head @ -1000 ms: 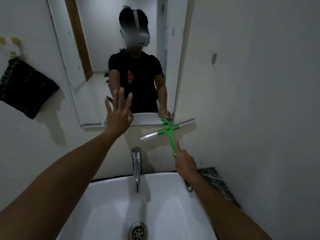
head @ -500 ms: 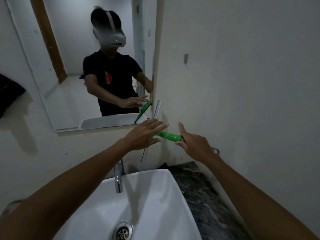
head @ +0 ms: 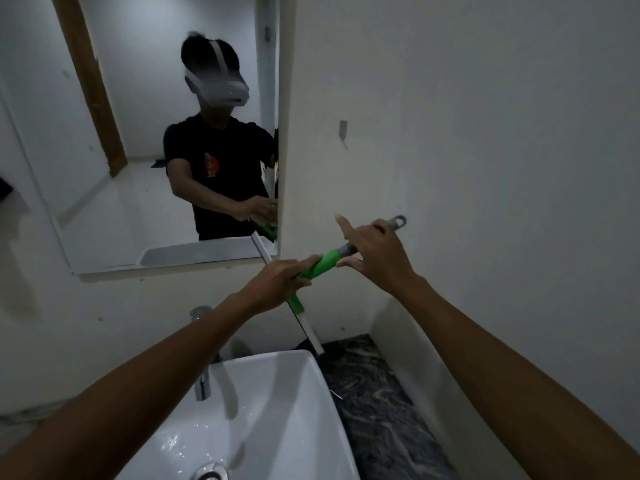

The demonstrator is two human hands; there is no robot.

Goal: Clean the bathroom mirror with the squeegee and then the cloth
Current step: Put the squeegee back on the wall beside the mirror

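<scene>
The squeegee (head: 320, 265) has a green handle with a grey end loop and a long silver blade. It hangs in the air just below the mirror's lower right corner, blade pointing down toward the sink. My left hand (head: 277, 284) is closed around the green handle near the blade. My right hand (head: 375, 252) touches the grey end of the handle with its fingers spread loosely. The mirror (head: 145, 140) fills the upper left and reflects a person with a headset. A dark cloth (head: 7, 188) shows only at the far left edge.
A white sink (head: 277, 410) with a chrome tap (head: 202, 375) lies below my arms. A dark marbled counter (head: 377, 403) runs along the right wall. A small grey hook (head: 343, 129) is fixed to the wall right of the mirror.
My left hand has closed on the green handle. My right hand has slid to the grey end and loosened. The squeegee has tilted, handle end up to the right. The view shifted left.
</scene>
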